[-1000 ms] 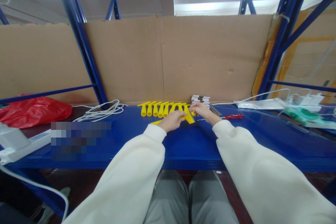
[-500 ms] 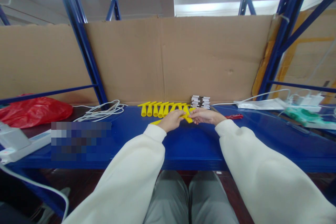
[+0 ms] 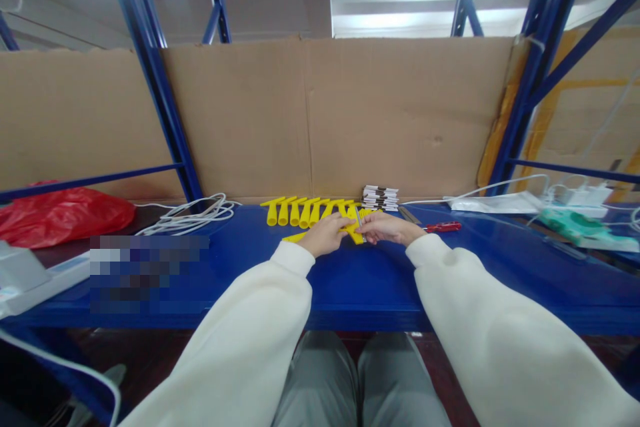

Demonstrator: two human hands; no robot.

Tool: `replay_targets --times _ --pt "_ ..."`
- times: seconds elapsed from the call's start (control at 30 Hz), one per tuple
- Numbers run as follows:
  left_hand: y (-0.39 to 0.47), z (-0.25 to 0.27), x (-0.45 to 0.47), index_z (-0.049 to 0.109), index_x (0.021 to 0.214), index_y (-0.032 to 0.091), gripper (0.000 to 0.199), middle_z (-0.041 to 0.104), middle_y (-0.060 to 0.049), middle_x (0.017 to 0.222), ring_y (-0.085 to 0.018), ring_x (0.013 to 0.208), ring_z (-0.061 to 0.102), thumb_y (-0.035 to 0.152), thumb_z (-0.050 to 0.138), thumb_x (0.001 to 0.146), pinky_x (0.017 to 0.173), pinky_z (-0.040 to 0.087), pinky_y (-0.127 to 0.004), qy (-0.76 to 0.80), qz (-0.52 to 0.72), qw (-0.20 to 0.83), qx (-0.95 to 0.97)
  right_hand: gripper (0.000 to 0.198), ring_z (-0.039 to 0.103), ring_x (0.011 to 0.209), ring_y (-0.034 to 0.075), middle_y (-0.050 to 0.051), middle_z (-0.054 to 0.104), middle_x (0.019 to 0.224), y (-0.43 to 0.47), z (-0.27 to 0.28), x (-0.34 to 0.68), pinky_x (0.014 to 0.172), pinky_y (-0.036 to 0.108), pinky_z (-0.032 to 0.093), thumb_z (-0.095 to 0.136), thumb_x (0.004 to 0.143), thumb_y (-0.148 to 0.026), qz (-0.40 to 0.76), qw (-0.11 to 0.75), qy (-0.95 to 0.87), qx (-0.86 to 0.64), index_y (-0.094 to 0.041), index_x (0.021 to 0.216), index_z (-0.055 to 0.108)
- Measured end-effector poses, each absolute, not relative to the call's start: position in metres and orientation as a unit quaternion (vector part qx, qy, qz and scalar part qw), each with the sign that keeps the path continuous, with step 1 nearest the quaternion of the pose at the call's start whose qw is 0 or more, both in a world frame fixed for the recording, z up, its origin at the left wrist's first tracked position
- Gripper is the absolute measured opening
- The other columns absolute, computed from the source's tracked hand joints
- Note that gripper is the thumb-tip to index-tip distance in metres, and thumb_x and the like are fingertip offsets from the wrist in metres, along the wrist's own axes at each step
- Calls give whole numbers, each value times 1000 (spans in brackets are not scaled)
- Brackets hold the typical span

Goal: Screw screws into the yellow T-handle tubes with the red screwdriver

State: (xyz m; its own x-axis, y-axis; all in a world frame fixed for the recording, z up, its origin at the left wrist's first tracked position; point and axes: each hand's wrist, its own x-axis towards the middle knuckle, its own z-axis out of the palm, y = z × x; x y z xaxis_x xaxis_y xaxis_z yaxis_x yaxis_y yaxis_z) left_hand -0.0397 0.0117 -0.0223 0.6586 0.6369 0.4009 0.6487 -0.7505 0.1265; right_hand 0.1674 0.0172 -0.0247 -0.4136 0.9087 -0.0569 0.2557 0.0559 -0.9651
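My left hand [image 3: 325, 235] is closed on a yellow plastic scraper [image 3: 355, 235] with a T-shaped outline, held low over the blue table. A thin silvery blade [image 3: 359, 215] lies along the scraper's head, and the closed fingers of my right hand [image 3: 384, 227] pinch it there. The fingertips partly cover both pieces. Just behind my left hand, several more yellow scrapers [image 3: 295, 213] lie in a row, their round handle ends toward me. Another yellow piece [image 3: 293, 237] shows under my left wrist, mostly hidden.
A stack of white packets [image 3: 381, 198] with dark bands stands behind my right hand. Beside my right cuff lies a red-handled tool [image 3: 443, 227]. White cables [image 3: 200, 213] and a red plastic bag [image 3: 65, 215] are at left. Cardboard [image 3: 320, 120] walls off the back.
Both hands stay at the same place with the scraper and blade between them, only the fingers shifting slightly. The whole view has tipped a little, so the table appears slightly lower.
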Motion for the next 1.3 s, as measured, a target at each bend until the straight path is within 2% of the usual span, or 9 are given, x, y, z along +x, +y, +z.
replay_targets --times 0.13,0.23,0.37,0.47,0.53,0.73,1.1,1.3 --pt "10 -21 -40 69 124 23 33 69 -8 120 -24 116 64 19 60 92 104 50 -38 -359 -211 18 -909 25 46 43 6 -6 54 47 16 -25 168 44 16 40 81 75 -25 536 309 -651 -440 -18 65 58" --pt "6 -19 -39 70 123 23 33 69 -8 119 -24 116 65 18 62 91 105 49 -36 -365 -215 8 -906 21 52 48 7 -4 59 54 14 -21 169 48 17 43 80 76 -22 555 310 -636 -438 -18 71 60" --pt "4 -18 -37 72 120 22 31 72 -8 115 -23 112 66 17 64 90 104 50 -36 -350 -221 -10 -911 15 59 59 10 -3 65 67 12 -15 169 54 19 46 75 78 -16 541 378 -594 -461 -19 87 64" --pt "5 -19 -36 73 118 21 29 72 -9 115 -23 111 66 17 64 90 104 50 -37 -340 -216 -13 -915 27 61 66 11 -1 70 81 9 -13 166 54 19 45 68 81 -13 488 431 -587 -482 -23 105 67" --pt "6 -19 -35 73 118 20 29 72 -9 114 -23 111 66 17 64 90 104 50 -37 -335 -210 -13 -918 31 63 73 12 0 72 90 7 -14 164 56 19 46 66 82 -14 461 437 -599 -487 -25 110 69" --pt "4 -19 -35 72 118 22 29 72 -8 114 -23 113 66 18 65 90 103 50 -35 -322 -207 -19 -924 26 64 82 14 1 72 94 7 -16 161 60 20 47 68 80 -15 428 428 -620 -500 -25 103 72" --pt "2 -18 -35 70 121 23 32 71 -7 125 -23 121 63 17 62 91 108 48 -37 -322 -199 -25 -925 26 64 80 13 1 73 94 10 -19 164 58 18 48 71 76 -12 450 434 -613 -483 -23 100 72" --pt "5 -22 -36 67 130 24 40 71 -8 127 -23 121 64 18 63 91 108 48 -36 -328 -199 -22 -923 27 65 80 13 1 74 93 13 -22 165 58 17 47 72 76 -14 443 436 -619 -480 -24 102 72"
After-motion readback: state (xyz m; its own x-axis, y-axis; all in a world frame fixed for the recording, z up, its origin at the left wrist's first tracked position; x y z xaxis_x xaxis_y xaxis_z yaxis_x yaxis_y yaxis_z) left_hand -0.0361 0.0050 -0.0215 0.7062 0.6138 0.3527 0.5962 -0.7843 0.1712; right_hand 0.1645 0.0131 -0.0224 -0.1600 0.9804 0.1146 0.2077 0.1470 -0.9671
